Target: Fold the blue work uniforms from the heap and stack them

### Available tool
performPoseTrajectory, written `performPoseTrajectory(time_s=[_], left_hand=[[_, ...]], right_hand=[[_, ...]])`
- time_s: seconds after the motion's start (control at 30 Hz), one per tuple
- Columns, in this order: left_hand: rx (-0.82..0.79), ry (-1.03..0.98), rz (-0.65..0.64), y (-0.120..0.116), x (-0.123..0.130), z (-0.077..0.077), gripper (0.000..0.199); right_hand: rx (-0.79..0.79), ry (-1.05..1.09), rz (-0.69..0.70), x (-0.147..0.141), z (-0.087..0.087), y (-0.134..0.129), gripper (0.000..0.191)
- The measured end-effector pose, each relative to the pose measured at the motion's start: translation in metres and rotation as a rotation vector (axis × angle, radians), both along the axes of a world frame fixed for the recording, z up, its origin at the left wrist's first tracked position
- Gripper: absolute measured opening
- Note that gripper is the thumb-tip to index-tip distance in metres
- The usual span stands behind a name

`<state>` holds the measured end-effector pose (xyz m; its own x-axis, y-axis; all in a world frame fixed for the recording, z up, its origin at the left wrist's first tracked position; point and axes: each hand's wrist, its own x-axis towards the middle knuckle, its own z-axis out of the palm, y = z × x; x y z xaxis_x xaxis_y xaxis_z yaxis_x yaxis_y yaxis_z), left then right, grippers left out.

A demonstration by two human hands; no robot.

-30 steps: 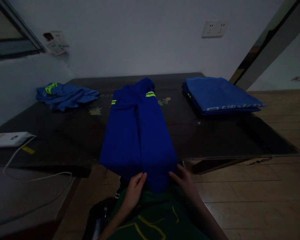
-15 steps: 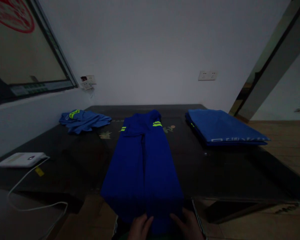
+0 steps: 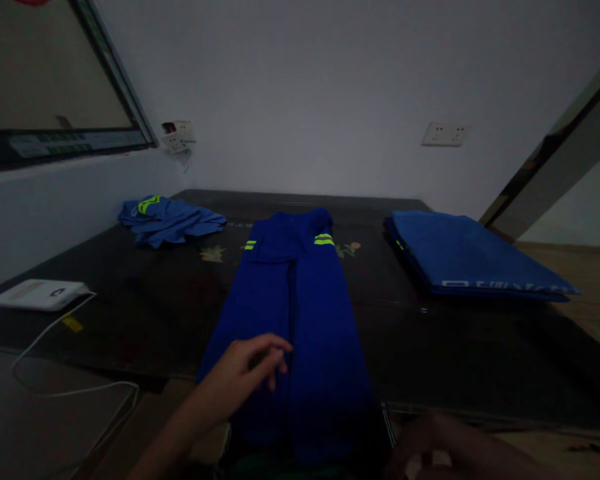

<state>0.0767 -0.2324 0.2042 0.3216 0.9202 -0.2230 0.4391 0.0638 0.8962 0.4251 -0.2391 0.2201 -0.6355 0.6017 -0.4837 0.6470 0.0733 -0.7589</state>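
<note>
A long dark blue work garment (image 3: 325,320) with yellow-green stripes lies lengthwise over the black table, its near end hanging past the front edge. Two folded sides meet along a narrow gap down its middle. My left hand (image 3: 255,363) hovers over the left side near that gap, fingers loosely bent and apart, with nothing in them. At the bottom right, my right hand (image 3: 430,443) is dark and blurred, to the right of the garment's hanging end. Its fingers are bent, but I cannot make out whether they hold anything.
A crumpled blue garment (image 3: 173,220) lies at the back left. Folded blue cloths (image 3: 470,253) are stacked on the right of the table (image 3: 405,360). At the left, a white device (image 3: 40,295) trails a white cable (image 3: 75,395) over the edge. Sockets (image 3: 445,134) are on the wall.
Both hands have come away from the garment's near end. My left hand has moved forward over it, and my right hand has gone out to the right. The camera view has shifted.
</note>
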Motion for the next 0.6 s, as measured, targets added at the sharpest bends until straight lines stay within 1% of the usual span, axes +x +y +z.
performPoseTrajectory(time_s=[0.03, 0.07, 0.1, 0.13, 0.2, 0.27, 0.33, 0.4, 0.43, 0.5, 0.53, 0.6], left_hand=[[0.069, 0.060, 0.104, 0.014, 0.009, -0.003, 0.040], [0.128, 0.131, 0.180, 0.026, 0.019, -0.008, 0.042], [0.170, 0.192, 0.226, 0.037, 0.026, -0.014, 0.046], [0.195, 0.236, 0.247, 0.048, 0.033, -0.020, 0.050], [0.205, 0.265, 0.238, 0.068, 0.039, -0.029, 0.056], [0.191, 0.249, 0.208, 0.089, 0.038, -0.034, 0.059], [0.180, 0.242, 0.184, 0.112, 0.033, -0.035, 0.062], [0.166, 0.245, 0.179, 0.134, 0.028, -0.034, 0.065], [0.160, 0.241, 0.184, 0.144, 0.026, -0.034, 0.065], [0.138, 0.207, 0.193, 0.160, 0.025, -0.036, 0.065], [0.122, 0.174, 0.196, 0.165, 0.025, -0.039, 0.065], [0.087, 0.082, 0.210, 0.171, 0.026, -0.048, 0.064]], right_hand=[[0.023, 0.054, 0.031, -0.004, 0.019, 0.018, 0.026], [0.056, 0.102, 0.023, -0.009, 0.034, 0.038, 0.028], [0.107, 0.148, -0.021, -0.015, 0.045, 0.062, 0.031], [0.158, 0.185, -0.072, -0.020, 0.052, 0.090, 0.032], [0.267, 0.253, -0.180, -0.032, 0.056, 0.152, 0.031], [0.358, 0.335, -0.263, -0.045, 0.048, 0.219, 0.027], [0.382, 0.381, -0.377, -0.060, 0.033, 0.286, 0.024], [0.420, 0.360, -0.516, -0.077, 0.015, 0.344, 0.024], [0.462, 0.326, -0.585, -0.087, 0.006, 0.368, 0.025], [0.527, 0.279, -0.670, -0.106, -0.013, 0.405, 0.026], [0.548, 0.268, -0.686, -0.115, -0.021, 0.418, 0.025], [0.567, 0.266, -0.675, -0.128, -0.037, 0.438, 0.019]])
